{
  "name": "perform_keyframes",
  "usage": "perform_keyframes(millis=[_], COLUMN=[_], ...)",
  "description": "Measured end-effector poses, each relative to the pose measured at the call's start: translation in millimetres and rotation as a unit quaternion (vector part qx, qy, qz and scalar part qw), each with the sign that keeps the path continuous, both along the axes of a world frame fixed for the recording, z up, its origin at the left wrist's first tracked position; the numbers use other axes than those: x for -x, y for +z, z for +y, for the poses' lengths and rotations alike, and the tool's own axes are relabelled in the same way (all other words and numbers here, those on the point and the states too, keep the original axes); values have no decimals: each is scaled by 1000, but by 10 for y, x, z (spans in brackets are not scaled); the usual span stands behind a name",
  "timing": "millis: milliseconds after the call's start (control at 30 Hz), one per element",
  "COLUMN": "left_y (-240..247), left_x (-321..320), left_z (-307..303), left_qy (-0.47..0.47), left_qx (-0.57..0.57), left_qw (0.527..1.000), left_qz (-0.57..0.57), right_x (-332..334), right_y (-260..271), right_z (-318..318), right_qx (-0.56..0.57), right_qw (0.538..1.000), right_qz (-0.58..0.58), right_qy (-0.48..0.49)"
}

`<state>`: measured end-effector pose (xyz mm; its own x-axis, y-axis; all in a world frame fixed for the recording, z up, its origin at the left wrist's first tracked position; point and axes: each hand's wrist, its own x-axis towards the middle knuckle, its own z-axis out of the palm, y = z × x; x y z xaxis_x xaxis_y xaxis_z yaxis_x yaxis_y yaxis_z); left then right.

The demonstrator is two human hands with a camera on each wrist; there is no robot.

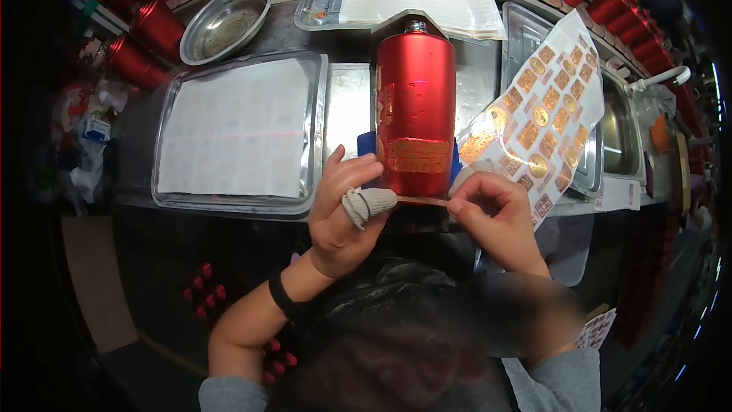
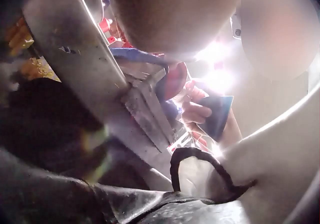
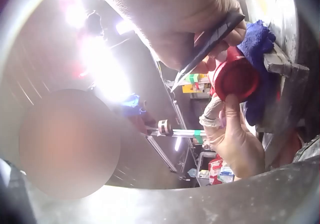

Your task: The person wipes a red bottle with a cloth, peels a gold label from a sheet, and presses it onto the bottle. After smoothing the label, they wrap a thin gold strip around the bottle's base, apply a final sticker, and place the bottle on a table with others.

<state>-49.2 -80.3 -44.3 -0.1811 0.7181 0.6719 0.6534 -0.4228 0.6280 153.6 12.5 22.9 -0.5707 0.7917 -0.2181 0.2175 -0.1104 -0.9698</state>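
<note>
A red bottle (image 1: 415, 99) with gold lettering lies in a holder, its neck pointing away and its base nearest the person. The left hand (image 1: 343, 217), one finger in a pale cover, grips the base end from the left. In the right wrist view the left hand's thumb (image 3: 232, 115) presses on the round base (image 3: 237, 81). The right hand (image 1: 499, 217), at the base's right side, pinches a thin dark flat piece (image 3: 210, 46), seen also as a dark blue sheet (image 2: 217, 115) in the left wrist view. Blue cloth (image 1: 367, 143) lies under the bottle.
Right of the bottle, a sheet of gold stickers (image 1: 564, 99) overlaps a clear tray. On the left are a tray with a white sheet (image 1: 236, 130) and a metal bowl (image 1: 267, 9). Another tray (image 1: 305, 0) stands behind. Several red containers (image 1: 158, 25) line the edges; a sink (image 1: 621, 130) is far right.
</note>
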Motion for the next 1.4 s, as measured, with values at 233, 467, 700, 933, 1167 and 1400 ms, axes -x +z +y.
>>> perform_keyframes(millis=[233,467,700,933,1167,1400], left_y=[-12,-37,31,142,32,25], left_x=[-8,8,-55,10,34,8], left_z=[-13,-11,16,32,-29,-16], left_qy=[8,3,37,-4,25,14], left_qx=[-5,-15,49,-1,24,-4], left_qw=[1000,1000,996,999,999,1000], left_qz=[-8,12,-68,47,15,2], right_x=[-1,-25,-6,-88,-141,-219], right_y=[168,88,114,64,395,359], right_z=[-66,-7,-8,13,-63,-77], right_qx=[-34,-62,-21,23,28,11], right_qw=[999,998,999,999,999,998], right_qz=[-10,-24,-20,-19,-28,-34], right_qy=[14,13,15,-36,-20,-44])
